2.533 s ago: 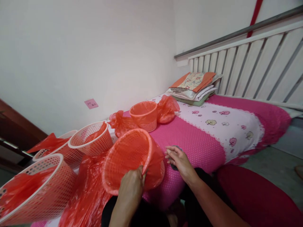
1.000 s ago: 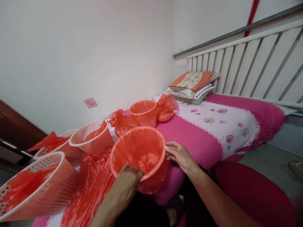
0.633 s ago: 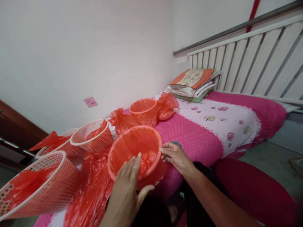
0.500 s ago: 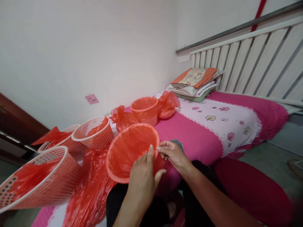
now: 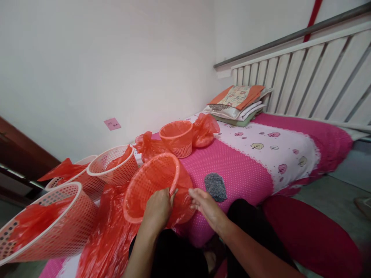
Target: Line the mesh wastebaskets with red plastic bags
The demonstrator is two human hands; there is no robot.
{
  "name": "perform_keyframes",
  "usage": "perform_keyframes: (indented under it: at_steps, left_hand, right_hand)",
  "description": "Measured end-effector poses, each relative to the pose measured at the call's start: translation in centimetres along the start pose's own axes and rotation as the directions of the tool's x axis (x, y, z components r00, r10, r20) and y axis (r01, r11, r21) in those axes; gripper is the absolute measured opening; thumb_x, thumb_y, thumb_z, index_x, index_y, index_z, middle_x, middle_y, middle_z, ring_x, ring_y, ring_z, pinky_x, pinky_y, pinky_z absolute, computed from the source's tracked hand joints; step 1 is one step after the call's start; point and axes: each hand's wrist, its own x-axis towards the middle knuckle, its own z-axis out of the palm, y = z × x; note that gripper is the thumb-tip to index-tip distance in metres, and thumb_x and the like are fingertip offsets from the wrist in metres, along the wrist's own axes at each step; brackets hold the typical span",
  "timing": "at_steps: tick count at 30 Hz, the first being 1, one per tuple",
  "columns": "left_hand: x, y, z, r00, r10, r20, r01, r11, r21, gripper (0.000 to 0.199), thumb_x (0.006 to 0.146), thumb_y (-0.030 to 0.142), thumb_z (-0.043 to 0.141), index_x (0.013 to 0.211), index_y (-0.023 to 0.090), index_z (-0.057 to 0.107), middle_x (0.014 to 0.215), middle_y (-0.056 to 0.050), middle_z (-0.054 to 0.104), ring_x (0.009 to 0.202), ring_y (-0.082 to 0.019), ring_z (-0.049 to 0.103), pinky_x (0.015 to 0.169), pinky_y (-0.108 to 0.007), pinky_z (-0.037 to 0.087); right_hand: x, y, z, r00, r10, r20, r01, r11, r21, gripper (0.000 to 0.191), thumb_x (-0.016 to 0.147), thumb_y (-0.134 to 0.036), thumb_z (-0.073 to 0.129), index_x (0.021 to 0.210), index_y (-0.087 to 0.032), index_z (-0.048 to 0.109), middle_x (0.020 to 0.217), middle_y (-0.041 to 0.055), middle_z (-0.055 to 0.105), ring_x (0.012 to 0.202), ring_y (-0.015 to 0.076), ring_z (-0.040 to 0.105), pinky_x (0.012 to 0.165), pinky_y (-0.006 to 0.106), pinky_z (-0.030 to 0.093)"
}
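Observation:
In front of me a plastic basket [image 5: 177, 170], lined with a thin red plastic bag [image 5: 182, 195], is tilted toward the left. My left hand [image 5: 159, 208] is closed over its near rim, thumb outside and fingers inside. The bag's edge is folded over the rim and hangs down the basket's right side. There my right hand [image 5: 205, 204] pinches at the bag, thumb and fingers together. A heap of red plastic bags [image 5: 108, 231] lies left of my left hand. Close to my right hand rests a grey fuzzy cloth [image 5: 216, 187].
Pink mesh baskets [image 5: 114, 170] with red bags inside stand at left. Farther back is a lined basket [image 5: 184, 150] between two bunched red bags [image 5: 206, 129]. Folded bedding [image 5: 237, 100] lies on the pink bed [image 5: 246, 166]. A dark red round seat [image 5: 310, 235] is at right.
The basket has tipped and shifted left. My left hand went from lying flat over the rim to gripping it. My right hand moved down from the rim, and the grey cloth came into fuller view.

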Motion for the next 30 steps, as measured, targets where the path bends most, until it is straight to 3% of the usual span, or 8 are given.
perform_keyframes:
  at_steps: [3, 6, 12, 15, 18, 22, 25, 30]
  left_hand:
    - [0.1, -0.1, -0.3, 1.000, 0.016, 0.006, -0.016, 0.999, -0.042, 0.040, 0.106, 0.038, 0.041, 0.092, 0.014, 0.071, 0.093, -0.016, 0.078, 0.088, -0.026, 0.074, 0.071, -0.032, 0.041]
    - [0.1, -0.5, -0.9, 1.000, -0.008, 0.022, 0.010, 0.998, -0.055, 0.040, 0.106, 0.038, 0.041, 0.093, 0.013, 0.070, 0.091, -0.016, 0.077, 0.085, -0.024, 0.073, 0.070, -0.031, 0.039]
    - [0.0, -1.0, -1.5, 0.996, -0.058, 0.067, 0.062, 0.995, -0.075, 0.040, 0.106, 0.038, 0.041, 0.093, 0.013, 0.069, 0.087, -0.014, 0.076, 0.079, -0.021, 0.070, 0.067, -0.029, 0.036]
    - [-0.4, -0.9, -0.7, 0.999, -0.011, 0.051, 0.017, 0.994, -0.110, 0.039, 0.106, 0.037, 0.041, 0.092, 0.014, 0.069, 0.087, -0.013, 0.076, 0.081, -0.023, 0.071, 0.069, -0.030, 0.038]
    - [-1.0, -0.8, 0.2, 0.998, 0.037, 0.050, -0.031, 0.993, -0.116, 0.038, 0.105, 0.036, 0.041, 0.091, 0.015, 0.069, 0.088, -0.014, 0.077, 0.082, -0.024, 0.071, 0.070, -0.031, 0.039]
    - [-1.4, -1.3, 0.8, 0.997, 0.036, 0.072, -0.028, 0.993, -0.113, 0.040, 0.106, 0.038, 0.040, 0.092, 0.015, 0.069, 0.086, -0.014, 0.076, 0.079, -0.023, 0.071, 0.070, -0.032, 0.039]
    - [-1.4, -1.7, 0.7, 0.997, 0.026, 0.079, -0.016, 0.993, -0.119, 0.041, 0.106, 0.039, 0.039, 0.091, 0.015, 0.068, 0.086, -0.013, 0.077, 0.079, -0.023, 0.071, 0.070, -0.032, 0.038]
    - [-1.3, -1.4, 0.6, 0.995, 0.029, 0.100, -0.018, 0.994, -0.111, 0.040, 0.106, 0.037, 0.039, 0.090, 0.015, 0.069, 0.086, -0.013, 0.076, 0.079, -0.023, 0.070, 0.070, -0.032, 0.037]
  right_hand:
    - [0.1, 1.7, 1.1, 0.996, -0.049, 0.070, 0.051, 0.999, -0.015, 0.043, 0.064, -0.048, 0.090, 0.087, -0.018, 0.070, 0.077, 0.0007, 0.068, 0.064, 0.0119, 0.055, 0.060, 0.025, 0.036]
    - [0.4, 2.5, 0.8, 0.998, -0.055, 0.016, 0.055, 0.998, 0.012, 0.034, 0.066, -0.044, 0.086, 0.073, -0.019, 0.065, 0.064, -0.0020, 0.062, 0.057, 0.0102, 0.049, 0.057, 0.025, 0.033]
    - [0.4, 1.4, -0.2, 0.993, -0.007, -0.115, 0.020, 0.994, 0.109, 0.044, 0.064, -0.057, 0.085, 0.078, -0.019, 0.068, 0.075, 0.0020, 0.068, 0.067, 0.0142, 0.059, 0.063, 0.026, 0.041]
    - [0.6, 0.9, 0.7, 0.998, -0.030, -0.058, 0.036, 0.994, 0.105, 0.044, 0.069, -0.060, 0.083, 0.081, -0.020, 0.068, 0.077, 0.0017, 0.069, 0.068, 0.0155, 0.061, 0.066, 0.028, 0.045]
    - [0.9, 1.0, 1.1, 0.998, -0.052, -0.020, 0.054, 0.994, 0.097, 0.037, 0.063, -0.047, 0.087, 0.079, -0.020, 0.067, 0.071, -0.0006, 0.067, 0.061, 0.0148, 0.058, 0.065, 0.029, 0.045]
    - [1.5, 1.4, -0.4, 0.988, -0.033, -0.152, 0.045, 0.996, 0.074, 0.031, 0.061, -0.040, 0.085, 0.067, -0.020, 0.063, 0.063, -0.0023, 0.062, 0.058, 0.0123, 0.055, 0.061, 0.026, 0.043]
    - [1.7, 1.3, -1.8, 0.973, -0.047, -0.227, 0.056, 0.998, 0.035, 0.030, 0.060, -0.041, 0.084, 0.070, -0.019, 0.066, 0.064, -0.0010, 0.062, 0.060, 0.0130, 0.056, 0.062, 0.027, 0.043]
    - [1.9, 0.2, -2.0, 0.929, -0.282, -0.240, 0.256, 0.957, -0.134, 0.028, 0.068, -0.044, 0.077, 0.081, -0.021, 0.068, 0.072, 0.0012, 0.066, 0.065, 0.0163, 0.059, 0.063, 0.030, 0.045]
